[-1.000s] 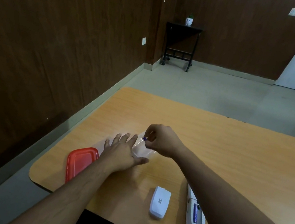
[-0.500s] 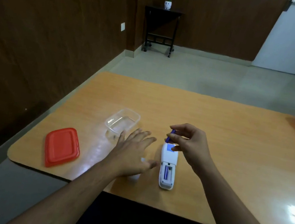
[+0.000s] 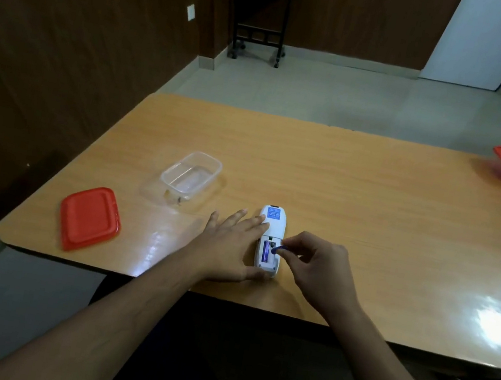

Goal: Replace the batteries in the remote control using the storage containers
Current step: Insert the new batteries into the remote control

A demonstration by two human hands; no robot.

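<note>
Pinching a battery (image 3: 276, 250) — right hand (image 3: 318, 269) over the remote's (image 3: 270, 239) open bay.

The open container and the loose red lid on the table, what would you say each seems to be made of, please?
The open container looks like thin clear plastic, glossy: the wood grain shows through its walls and its rim catches light. The red lid appears to be opaque moulded plastic with a soft sheen, judging by its raised border and rounded corners. Both are guesses from looks alone.
</note>
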